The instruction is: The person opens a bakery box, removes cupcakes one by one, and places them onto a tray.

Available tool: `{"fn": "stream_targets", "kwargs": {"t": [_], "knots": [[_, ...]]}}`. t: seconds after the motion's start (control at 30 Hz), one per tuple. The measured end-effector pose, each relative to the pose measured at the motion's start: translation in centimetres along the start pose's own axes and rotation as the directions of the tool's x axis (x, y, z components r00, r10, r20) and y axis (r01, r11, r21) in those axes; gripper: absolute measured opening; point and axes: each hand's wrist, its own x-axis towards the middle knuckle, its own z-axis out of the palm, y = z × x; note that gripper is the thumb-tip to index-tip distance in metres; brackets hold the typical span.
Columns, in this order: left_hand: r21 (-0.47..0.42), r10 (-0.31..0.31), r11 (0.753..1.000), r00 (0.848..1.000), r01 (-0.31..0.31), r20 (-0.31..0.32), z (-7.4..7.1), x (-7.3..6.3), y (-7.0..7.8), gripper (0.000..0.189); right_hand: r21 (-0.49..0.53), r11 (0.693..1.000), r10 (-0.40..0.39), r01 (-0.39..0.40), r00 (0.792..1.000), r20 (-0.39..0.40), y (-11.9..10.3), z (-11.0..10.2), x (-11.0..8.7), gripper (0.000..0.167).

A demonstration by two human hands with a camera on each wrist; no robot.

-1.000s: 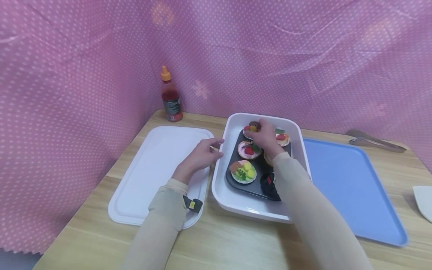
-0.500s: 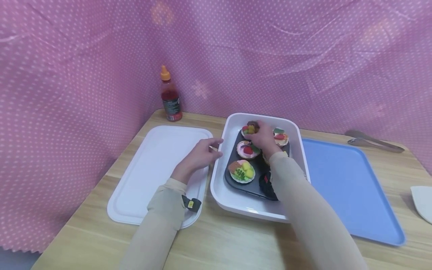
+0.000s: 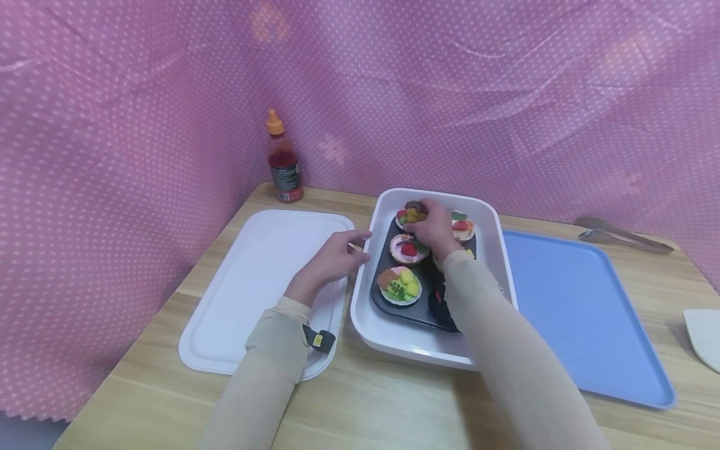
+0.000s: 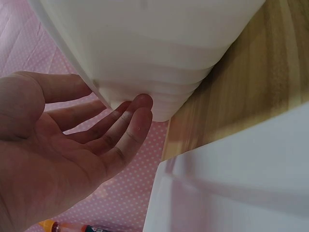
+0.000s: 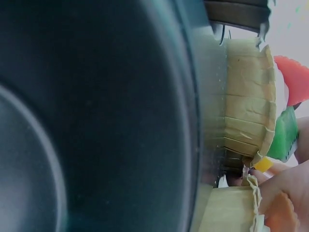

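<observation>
My right hand [image 3: 437, 229] reaches into a white bin [image 3: 413, 353]. Its thumb and fingers bend round the right side of a fruit tart [image 3: 410, 215] with a brown topping, at the far left of a black muffin tray [image 3: 404, 314]. In the right wrist view, two pale paper-like tart cases, one a tart [image 5: 248, 96] with green and red toppings, stand before the fingers, hiding part of the hold. My left hand [image 3: 335, 256] is at the bin's left rim, palm showing in the left wrist view, fingers [image 4: 135, 128] loosely bent against the bin's outer wall.
Several other tarts sit in the tray, including a strawberry one [image 3: 409, 250]. A white tray [image 3: 247, 287] lies left, a blue tray [image 3: 585, 319] right. Tongs [image 3: 624, 236], a white piece [image 3: 703, 340] and a sauce bottle [image 3: 285, 162] stand or lie around.
The black muffin tray with its tarts has slid a little left inside the bin, and my right hand has moved left with it. My left hand stays at the rim.
</observation>
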Motion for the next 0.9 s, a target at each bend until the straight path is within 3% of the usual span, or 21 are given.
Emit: {"fn": "stream_targets", "kwargs": {"t": [0.9], "knots": [[-0.001,-0.051,0.999,0.999,0.051,0.007,-0.05,-0.01,0.05,0.052,-0.014,1.000,-0.026,0.025,0.999,-0.022,-0.14,0.47,-0.25,0.060]]}}
